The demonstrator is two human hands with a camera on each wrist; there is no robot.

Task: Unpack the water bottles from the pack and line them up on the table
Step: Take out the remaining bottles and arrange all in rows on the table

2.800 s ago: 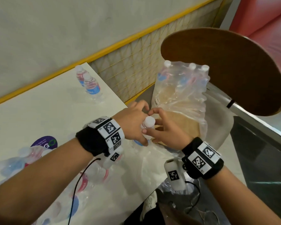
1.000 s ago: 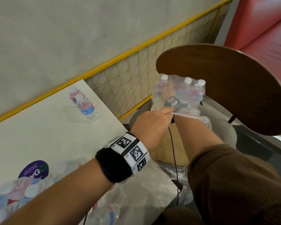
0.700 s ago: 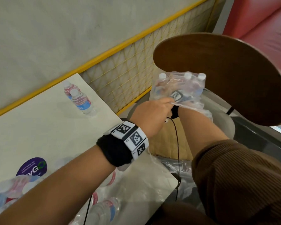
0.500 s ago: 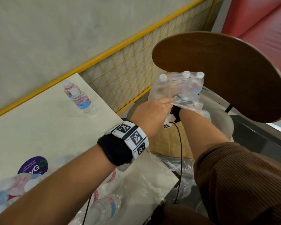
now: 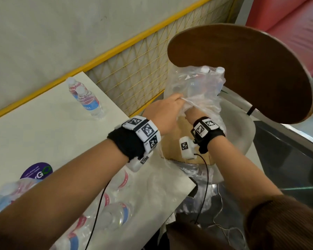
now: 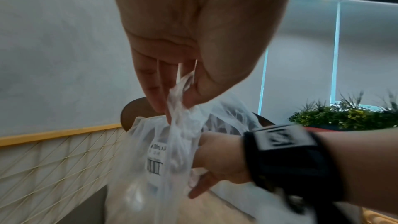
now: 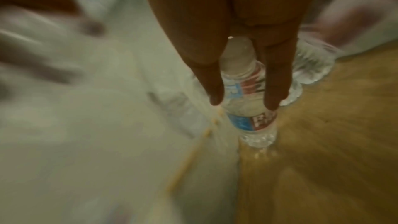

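Note:
The clear plastic pack [image 5: 193, 87] stands on a chair seat, with two white bottle caps [image 5: 204, 69] showing at its far side. My left hand [image 5: 166, 109] grips a bunched strip of the torn wrap [image 6: 178, 101] and holds it up. My right hand [image 5: 192, 112] reaches into the opening; only its wrist shows from above. In the blurred right wrist view, two fingers [image 7: 215, 91] straddle the neck of a water bottle [image 7: 252, 122] with a red and blue label above the cardboard base [image 7: 323, 125]. Two bottles [image 5: 89, 101] stand on the white table [image 5: 43, 123].
Another wrapped pack of bottles [image 5: 107, 213] lies on the table's near edge under my left forearm. A wooden chair back [image 5: 251, 69] rises behind the pack. A yellow mesh rail [image 5: 134, 69] borders the table. A purple sticker [image 5: 36, 174] marks the tabletop.
My right arm has drawn back out of the pack, so its wristband is now outside the wrap. The left hand keeps its hold on the wrap.

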